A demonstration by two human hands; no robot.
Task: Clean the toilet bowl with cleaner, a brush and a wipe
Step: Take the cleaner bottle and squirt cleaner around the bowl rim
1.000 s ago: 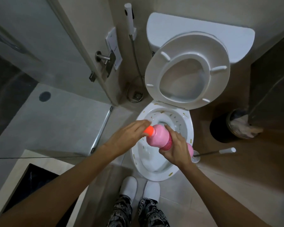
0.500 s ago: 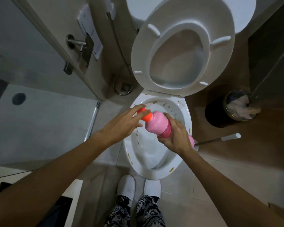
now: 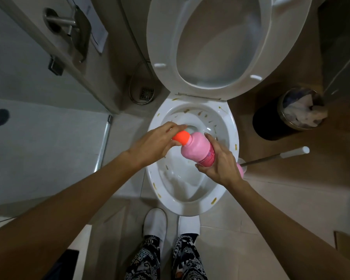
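Head view, sole entry. Pink bottle of cleaner (image 3: 198, 151): held tilted over the toilet bowl (image 3: 228, 126), so drips would fall inside. Right hand (image 3: 220, 164): wrapped round the bottle's body, steadying it. Left hand (image 3: 156, 143): fingers closed on the orange cap (image 3: 181, 136), apparently for unscrewing. Brush (image 3: 271, 155): parked beside the bowl, within reach. Bowl: yellowish marks noted, seat (image 3: 160, 47) raised for access.

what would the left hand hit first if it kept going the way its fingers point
The left hand already touches the orange cap of the pink bottle; past that, probably the toilet bowl's far wall, though depth is unclear.
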